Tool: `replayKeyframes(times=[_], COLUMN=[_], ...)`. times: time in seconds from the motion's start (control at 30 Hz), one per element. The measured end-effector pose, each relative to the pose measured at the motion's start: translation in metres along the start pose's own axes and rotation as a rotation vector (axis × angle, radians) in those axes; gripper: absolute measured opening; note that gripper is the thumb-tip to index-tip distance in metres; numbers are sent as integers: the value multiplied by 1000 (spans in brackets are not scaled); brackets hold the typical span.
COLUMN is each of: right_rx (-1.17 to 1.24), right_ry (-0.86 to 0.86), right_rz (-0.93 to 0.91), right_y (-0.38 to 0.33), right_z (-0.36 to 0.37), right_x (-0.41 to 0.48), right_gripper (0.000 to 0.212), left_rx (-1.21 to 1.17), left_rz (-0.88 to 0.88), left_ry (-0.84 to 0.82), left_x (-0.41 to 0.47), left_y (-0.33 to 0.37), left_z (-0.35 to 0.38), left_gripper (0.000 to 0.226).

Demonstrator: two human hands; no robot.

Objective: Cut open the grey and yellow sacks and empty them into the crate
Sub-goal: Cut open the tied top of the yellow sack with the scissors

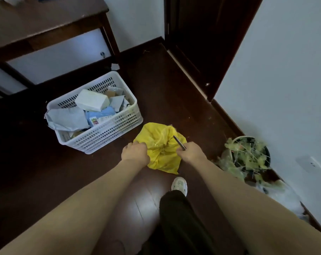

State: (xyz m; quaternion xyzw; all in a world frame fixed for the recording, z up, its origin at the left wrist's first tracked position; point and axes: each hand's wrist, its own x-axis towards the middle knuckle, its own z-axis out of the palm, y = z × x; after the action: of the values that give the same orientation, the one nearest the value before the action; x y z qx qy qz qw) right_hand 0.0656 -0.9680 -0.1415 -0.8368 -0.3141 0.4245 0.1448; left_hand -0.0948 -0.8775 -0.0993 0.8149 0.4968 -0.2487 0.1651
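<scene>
The yellow sack (158,137) sits on the dark wooden floor, its top bunched into a knot. My left hand (135,152) grips the sack's left side. My right hand (190,152) holds a thin metal blade (179,142) whose tip rests on the sack's upper right. To the left stands the white slotted crate (108,130), holding paper, a white box and blue packets. A crumpled grey sack (66,118) drapes over the crate's left rim.
A dark wooden desk (45,21) stands behind the crate. A dark door (202,43) and white wall close off the right. A round bin of green scraps (249,155) sits by the wall. My shoe (179,184) is just below the sack.
</scene>
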Motion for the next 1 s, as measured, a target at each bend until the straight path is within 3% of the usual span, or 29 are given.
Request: replayKeyframes(times=[0.17, 0.33, 0.5, 0.7, 0.87, 1.0], right_rx=[-101, -144, -199, -476, -753, -726], right_ry=[-38, -48, -13, -99, -137, -219], right_rz=[23, 76, 73, 29, 26, -69], right_y=[-23, -30, -22, -19, -25, -56], right_z=[-10, 9, 42, 79, 101, 116], right_x=[92, 170, 240, 295, 308, 294], right_gripper=[20, 30, 47, 74, 20, 21], left_rx=[-5, -65, -113, -232, -340, -526], left_rz=[-13, 22, 49, 8, -8, -56], left_ry=[-86, -204, -276, -334, -359, -367], left_x=[90, 162, 223, 252, 257, 247], left_y=[1, -1, -10, -32, -57, -85], left_z=[-3, 25, 63, 104, 117, 116], left_gripper=[42, 48, 53, 56, 63, 78])
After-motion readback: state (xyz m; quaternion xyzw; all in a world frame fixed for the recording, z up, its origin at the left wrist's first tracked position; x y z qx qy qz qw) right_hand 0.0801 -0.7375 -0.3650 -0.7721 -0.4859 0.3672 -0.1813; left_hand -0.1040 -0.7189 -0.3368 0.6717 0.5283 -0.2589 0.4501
